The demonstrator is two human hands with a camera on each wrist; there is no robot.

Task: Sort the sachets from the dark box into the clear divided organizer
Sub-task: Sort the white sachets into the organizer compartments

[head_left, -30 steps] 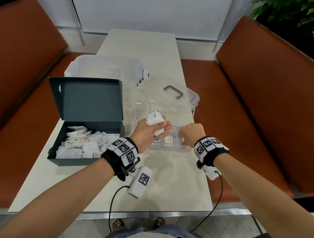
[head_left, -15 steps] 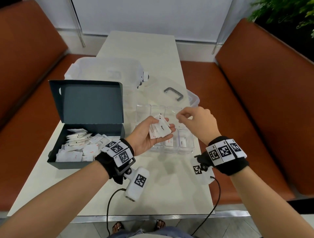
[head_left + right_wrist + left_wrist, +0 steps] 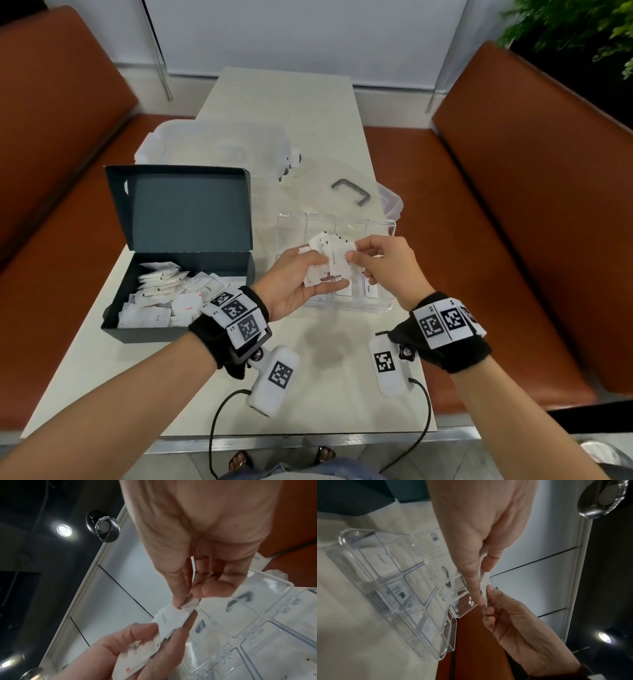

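A: Sachets (image 3: 325, 260), fanned stack, held in left hand (image 3: 294, 287) just above organizer (image 3: 387, 305). Fingers curled under, thumb on top. My read: fanned so prints show and one can be peeled off.

B: Right hand (image 3: 387, 263)?

A: Thumb and forefinger pinching the edge of the top sachet (image 3: 173, 616); other fingers loosely curled. Right wrist view shows the pinch clearly, with the left hand holding the other end of the stack. Likely drawing it free for a compartment.

B: Organizer state?

A: On tabletop (image 3: 308, 377), lid open. A few sachets lie in the near compartments; far row looks bare, though clear plastic makes that hard to judge.

B: Box (image 3: 144, 308)?

A: Left of organizer, lid propped up, plenty of sachets inside. Kept near, probably for short reaches. Sorting looks early.

B: Change from half a second ago?

A: Right hand then hovered apart from the stack, fingers raised. Now it has closed on the top sachet. Left hand has tilted the fan toward it. A second back, right hand was down in the organizer.
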